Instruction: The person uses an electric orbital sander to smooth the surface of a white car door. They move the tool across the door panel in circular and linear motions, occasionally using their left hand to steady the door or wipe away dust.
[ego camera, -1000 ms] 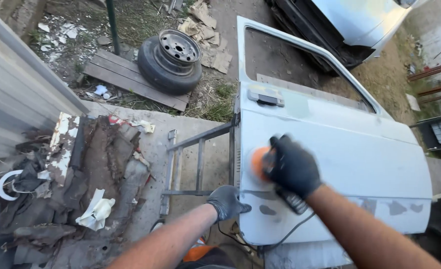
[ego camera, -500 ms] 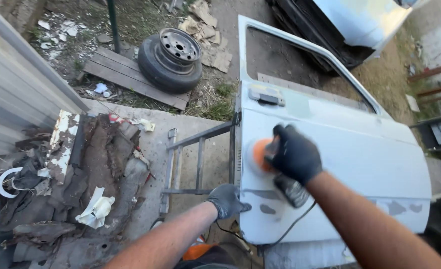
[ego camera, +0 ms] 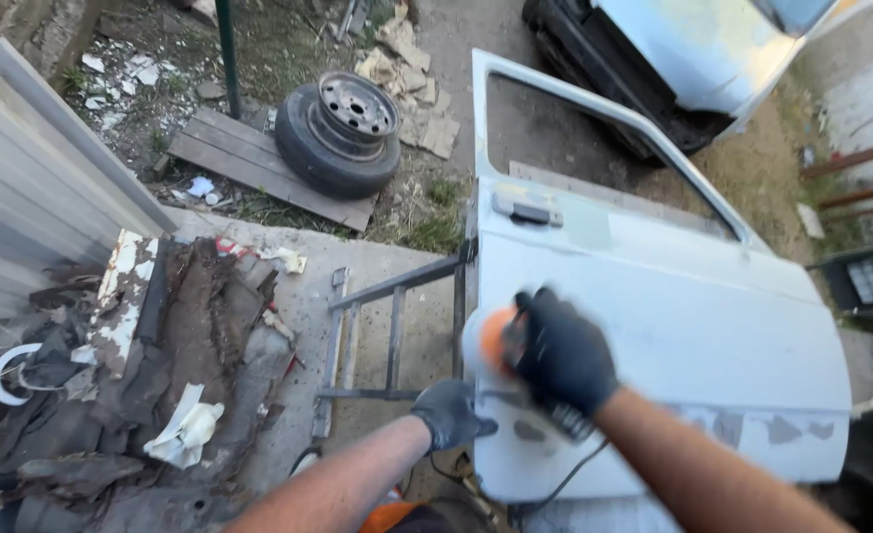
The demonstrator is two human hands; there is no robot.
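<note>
- A pale blue car door [ego camera: 673, 326] lies flat on a metal frame stand [ego camera: 387, 336], its window opening toward the far side and its handle [ego camera: 527, 210] near the left edge.
- The right hand [ego camera: 563, 353], in a black glove, is closed around an orange power sander [ego camera: 498, 339] (blurred, so its exact shape is hard to make out), pressing it on the door's near left part, just beside the left edge.
- The sander's dark cord [ego camera: 565, 479] trails down off the near edge of the door.
- The left hand [ego camera: 449, 415], also gloved in black, clasps the door's left edge, just below and left of the sander; the two hands sit near each other, not touching.
- Grey patches [ego camera: 782, 429] show along the door's near strip.
- Left of the stand lies a heap of dark scrap and peeling white-painted board [ego camera: 125, 296], with crumpled white paper [ego camera: 188, 429].
- Farther off, a spare wheel [ego camera: 342, 133] rests on wooden planks [ego camera: 234, 158]; flat cardboard scraps [ego camera: 412, 69] lie behind it.
</note>
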